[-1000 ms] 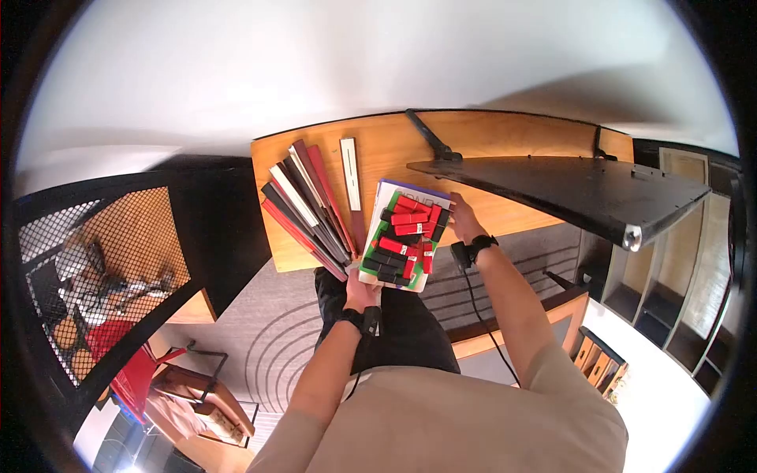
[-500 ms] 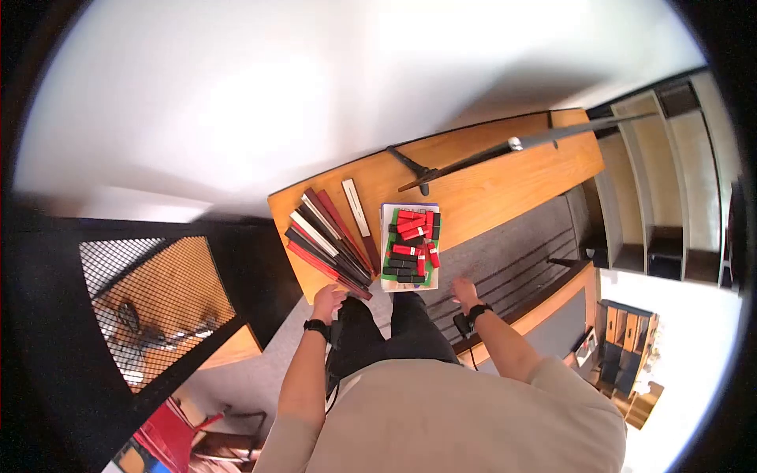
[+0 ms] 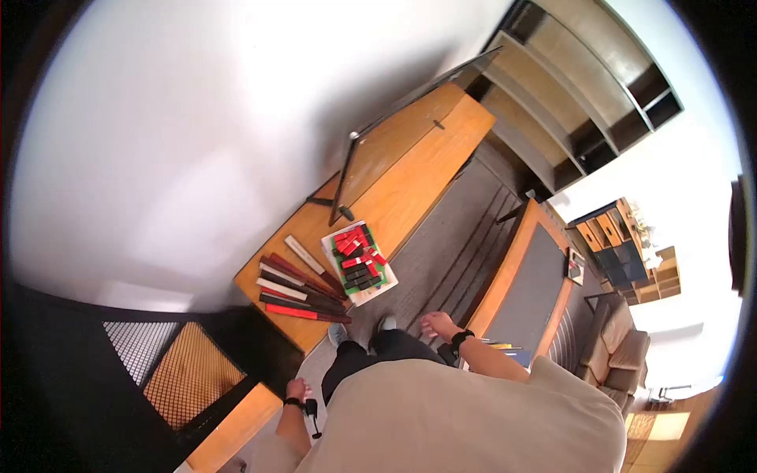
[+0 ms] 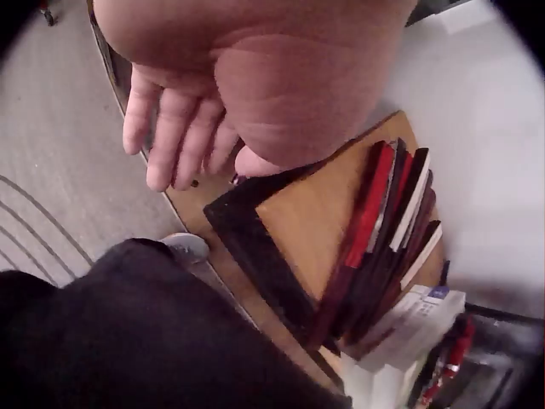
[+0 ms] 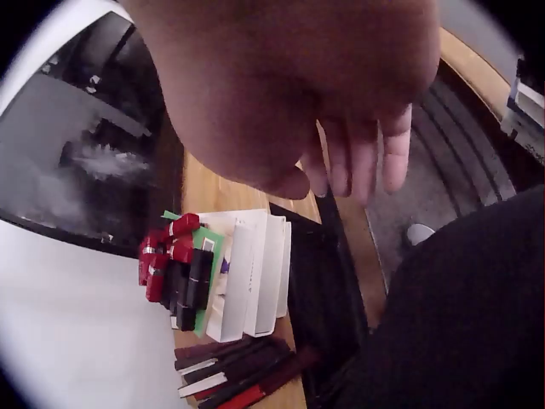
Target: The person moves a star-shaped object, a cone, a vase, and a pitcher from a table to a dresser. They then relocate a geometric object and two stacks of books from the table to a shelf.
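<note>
Both hands hang away from the tabletop, holding nothing. My left hand (image 3: 298, 389) is low beside the wooden cabinet's corner; its fingers hang relaxed in the left wrist view (image 4: 183, 128). My right hand (image 3: 438, 324) is beside my legs, fingers loosely extended in the right wrist view (image 5: 358, 153). Red and black small boxes (image 3: 356, 251) lie on a green-topped stack of white-edged books (image 3: 386, 290) at the table's front edge. Left of the stack, dark, red and white long narrow books (image 3: 293, 293) lie fanned out, with one white-and-maroon one (image 3: 304, 254) apart from them.
A thin black monitor (image 3: 378, 150) stands on the wooden table (image 3: 430, 169) behind the stack. A black mesh-fronted cabinet (image 3: 189, 370) is at the left, another desk (image 3: 516, 292) at the right. Shelves (image 3: 552, 102) and a brown sofa (image 3: 619, 339) stand farther off.
Both hands have come off the book stack and dropped back towards my body. The head view has turned to the right, and the table now runs diagonally away.
</note>
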Motion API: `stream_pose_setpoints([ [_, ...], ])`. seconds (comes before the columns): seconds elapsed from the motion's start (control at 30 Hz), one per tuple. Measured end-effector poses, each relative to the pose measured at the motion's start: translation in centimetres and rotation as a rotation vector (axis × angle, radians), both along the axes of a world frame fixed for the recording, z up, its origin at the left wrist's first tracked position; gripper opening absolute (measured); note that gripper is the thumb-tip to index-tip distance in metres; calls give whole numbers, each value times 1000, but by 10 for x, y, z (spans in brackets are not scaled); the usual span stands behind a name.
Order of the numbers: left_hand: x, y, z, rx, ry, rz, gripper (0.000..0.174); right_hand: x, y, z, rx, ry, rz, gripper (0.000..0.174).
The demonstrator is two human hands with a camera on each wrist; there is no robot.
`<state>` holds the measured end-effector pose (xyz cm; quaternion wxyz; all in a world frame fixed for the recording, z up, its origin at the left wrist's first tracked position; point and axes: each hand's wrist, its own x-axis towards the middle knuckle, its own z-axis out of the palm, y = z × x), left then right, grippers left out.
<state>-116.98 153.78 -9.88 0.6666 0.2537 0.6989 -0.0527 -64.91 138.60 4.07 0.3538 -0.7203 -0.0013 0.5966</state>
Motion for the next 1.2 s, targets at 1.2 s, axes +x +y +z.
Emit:
stream_pose_setpoints([
  [1.2,-139,-294,173,166,224,-66,32,-153,-350,-84,-71,170,-75,30],
])
